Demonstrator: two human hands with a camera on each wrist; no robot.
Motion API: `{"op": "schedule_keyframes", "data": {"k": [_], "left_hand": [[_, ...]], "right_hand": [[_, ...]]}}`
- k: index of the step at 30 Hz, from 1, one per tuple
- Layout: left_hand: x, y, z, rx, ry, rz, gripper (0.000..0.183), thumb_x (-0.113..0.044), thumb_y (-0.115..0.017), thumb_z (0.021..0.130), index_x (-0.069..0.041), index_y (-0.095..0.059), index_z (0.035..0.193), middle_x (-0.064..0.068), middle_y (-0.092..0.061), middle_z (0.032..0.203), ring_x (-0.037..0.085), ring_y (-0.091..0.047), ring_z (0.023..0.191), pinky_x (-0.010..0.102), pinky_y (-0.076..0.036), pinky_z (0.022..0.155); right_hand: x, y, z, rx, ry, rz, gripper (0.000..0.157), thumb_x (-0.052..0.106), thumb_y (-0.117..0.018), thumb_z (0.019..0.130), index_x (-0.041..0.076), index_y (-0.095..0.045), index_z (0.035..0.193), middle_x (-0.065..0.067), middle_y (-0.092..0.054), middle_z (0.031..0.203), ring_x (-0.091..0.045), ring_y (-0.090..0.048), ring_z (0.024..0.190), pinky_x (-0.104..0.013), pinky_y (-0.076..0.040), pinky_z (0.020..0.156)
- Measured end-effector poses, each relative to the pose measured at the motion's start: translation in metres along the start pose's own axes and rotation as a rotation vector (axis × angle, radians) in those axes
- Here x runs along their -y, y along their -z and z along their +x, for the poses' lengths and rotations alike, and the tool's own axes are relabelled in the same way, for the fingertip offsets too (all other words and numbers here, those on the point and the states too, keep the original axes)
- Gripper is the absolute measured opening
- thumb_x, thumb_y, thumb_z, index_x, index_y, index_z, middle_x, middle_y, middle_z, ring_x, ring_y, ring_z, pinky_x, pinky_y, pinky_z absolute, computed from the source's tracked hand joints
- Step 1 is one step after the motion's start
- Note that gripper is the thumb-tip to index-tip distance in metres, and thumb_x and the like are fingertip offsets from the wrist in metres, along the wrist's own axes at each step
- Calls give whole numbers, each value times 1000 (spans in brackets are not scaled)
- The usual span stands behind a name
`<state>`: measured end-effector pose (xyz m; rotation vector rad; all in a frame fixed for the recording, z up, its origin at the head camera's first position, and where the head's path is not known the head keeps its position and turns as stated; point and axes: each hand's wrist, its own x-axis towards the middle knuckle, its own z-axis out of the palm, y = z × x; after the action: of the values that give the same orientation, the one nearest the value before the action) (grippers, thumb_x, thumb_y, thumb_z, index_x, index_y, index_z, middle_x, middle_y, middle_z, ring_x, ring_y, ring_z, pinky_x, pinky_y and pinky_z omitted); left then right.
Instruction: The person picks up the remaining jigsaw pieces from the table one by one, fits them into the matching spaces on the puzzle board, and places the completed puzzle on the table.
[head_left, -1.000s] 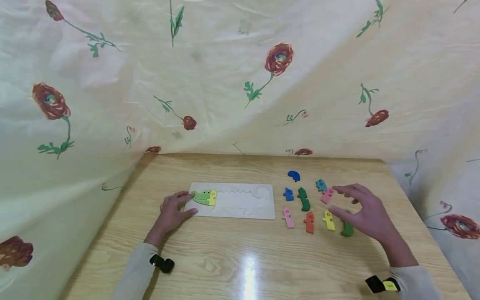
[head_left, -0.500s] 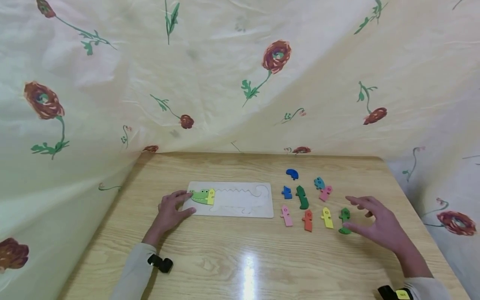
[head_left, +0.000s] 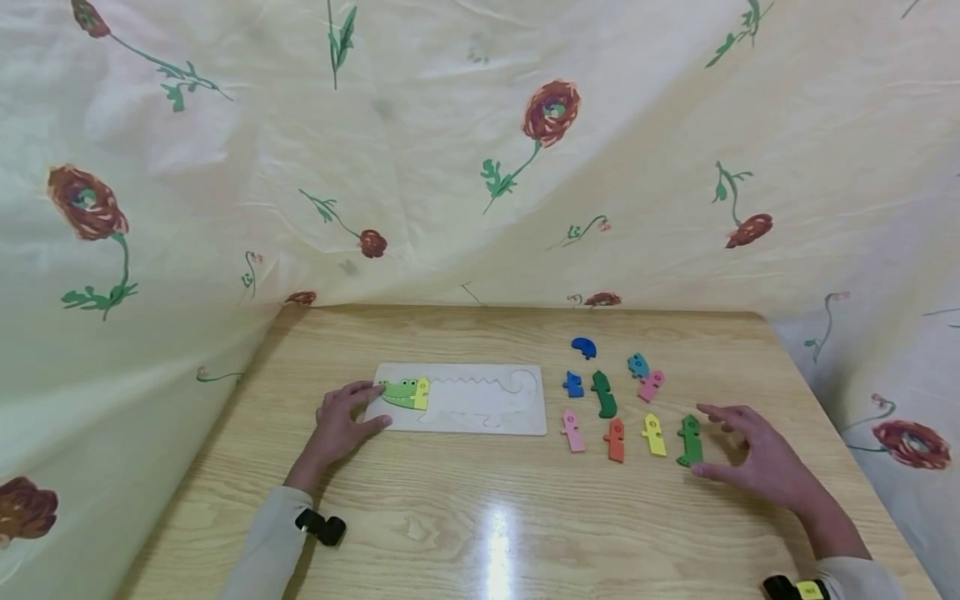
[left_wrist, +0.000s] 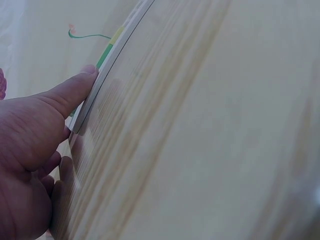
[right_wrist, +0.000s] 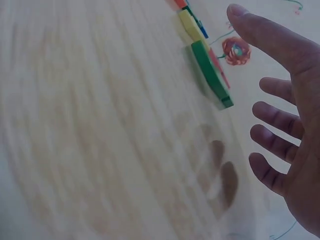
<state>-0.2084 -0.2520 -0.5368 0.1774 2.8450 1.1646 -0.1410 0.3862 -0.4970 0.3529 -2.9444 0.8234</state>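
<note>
A pale, flat, rectangular puzzle board point(head_left: 487, 417) with a thin outline drawn on it lies on the light wood-grain counter point(head_left: 420, 517). At its left end sits a light green crocodile-head piece point(head_left: 400, 394), and a yellow, vertical piece point(head_left: 422, 394) adjoins it on the right. The left hand point(head_left: 347, 425) rests at that end, a fingertip at the crocodile's snout and the thumb by the near edge; its grip is apart, with thumb and fingers spread.

Right of the board lie loose coloured pieces. A dark blue, rounded piece point(head_left: 584, 347) is farthest back, with a smaller blue, notched piece point(head_left: 573, 384) and a long, dark green piece point(head_left: 603, 395) nearer. A light blue piece point(head_left: 638, 365) and a tilted pink piece point(head_left: 651, 386) are close together; whether they touch is hard to tell. In the front row, left to right, are a long pink piece point(head_left: 572, 431), an orange-red piece point(head_left: 616, 440), a yellow, pointed piece point(head_left: 654, 435) and a green, notched piece point(head_left: 690, 440).

The right hand point(head_left: 757, 454) hovers just beside that last one, holding nothing, its grip wide apart; the right wrist view shows a gap between them.

Both wrists have light sleeves point(head_left: 270, 537) and black devices point(head_left: 320, 527). Cream cloth point(head_left: 435, 150) printed with red flowers hangs behind the counter.
</note>
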Motion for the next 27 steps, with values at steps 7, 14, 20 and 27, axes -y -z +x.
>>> {"op": "schedule_keyframes", "data": {"k": [7, 14, 20, 27], "left_hand": [[0, 0, 0, 1, 2, -4, 65, -38, -80, 88, -19, -57, 147, 15, -44, 156, 42, -28, 141, 59, -18, 102], [1, 0, 0, -2, 6, -1, 65, -38, -81, 88, -20, -58, 146, 15, -44, 156, 41, -29, 140, 59, -19, 102], [1, -1, 0, -1, 14, 1, 65, -39, -81, 88, -20, -58, 146, 14, -44, 156, 40, -29, 140, 58, -19, 101], [0, 0, 0, -6, 13, 0, 64, -37, -81, 88, -20, -58, 146, 15, -44, 156, 41, -29, 140, 58, -19, 102]], "right_hand": [[-6, -6, 1, 16, 15, -17, 94, 42, -94, 70, 3, -53, 146, -20, -57, 123, -35, -49, 107, -55, -44, 78], [-9, -9, 6, 79, -23, -56, 99, 51, -92, 70, 2, -52, 146, -23, -55, 123, -39, -48, 107, -59, -43, 81], [-7, -9, 7, 104, -50, -62, 99, 54, -91, 70, 4, -52, 146, -23, -54, 123, -38, -46, 108, -57, -43, 81], [-7, -10, 8, 115, -62, -70, 99, 56, -91, 69, 3, -54, 145, -22, -53, 122, -38, -47, 108, -55, -43, 82]]}}
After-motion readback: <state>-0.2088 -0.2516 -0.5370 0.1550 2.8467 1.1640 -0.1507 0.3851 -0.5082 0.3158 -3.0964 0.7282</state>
